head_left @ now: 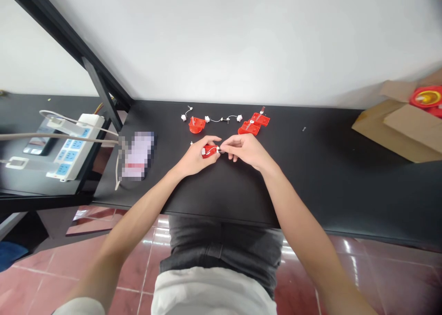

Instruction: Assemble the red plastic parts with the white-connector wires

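Closely, the left hand (193, 158) gripped a small red plastic housing (207, 152) while the right hand (243, 150), narrowly pinched, held its white wired connector (218, 148).

Nothing legible anywhere: no words, brand or numbers can be made out. Far left, the white power strip (72, 144) w/ blue socket faces shows no readable marks. Just right of it, a flat item on the table is pixelated out (138, 154) — any print on it is unreadable. The red plastic parts (197, 125) at centre show no readable marks either, at this res. Far right, the cardboard box (400, 131) and the round red-and-yellow part (427, 97) in it — no readable print on either.
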Motion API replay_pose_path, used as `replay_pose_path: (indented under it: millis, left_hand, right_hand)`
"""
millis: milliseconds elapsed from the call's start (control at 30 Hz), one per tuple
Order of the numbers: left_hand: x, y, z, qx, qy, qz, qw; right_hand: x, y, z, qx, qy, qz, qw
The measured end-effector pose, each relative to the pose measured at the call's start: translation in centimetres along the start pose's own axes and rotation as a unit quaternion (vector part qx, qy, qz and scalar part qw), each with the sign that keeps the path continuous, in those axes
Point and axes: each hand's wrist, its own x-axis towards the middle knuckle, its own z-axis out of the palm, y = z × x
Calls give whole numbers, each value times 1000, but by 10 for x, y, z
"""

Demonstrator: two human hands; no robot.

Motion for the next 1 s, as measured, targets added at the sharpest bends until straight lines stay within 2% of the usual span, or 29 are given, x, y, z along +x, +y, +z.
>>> replay_pose_path:
  millis: [467,633,733,900,1000]
  left_hand:
    - [-3,0,4,70,56,57,994]
    - [-3,2,3,71,57,64,994]
    - [-3,2,3,76,52,56,994]
    - [-4,1,4,63,55,45,995]
    - [-3,1,4,63,60,50,995]
  right_hand:
    - [-1,-2,1,56,-36,-43,997]
    - [-3,-3,0,5,-39,-53,998]
    - [-4,-5,1,-44,-19,-55,997]
    - [-3,-4,2,-97,21,-145,984]
    - [-2,-2,2,-111,24,-161,980]
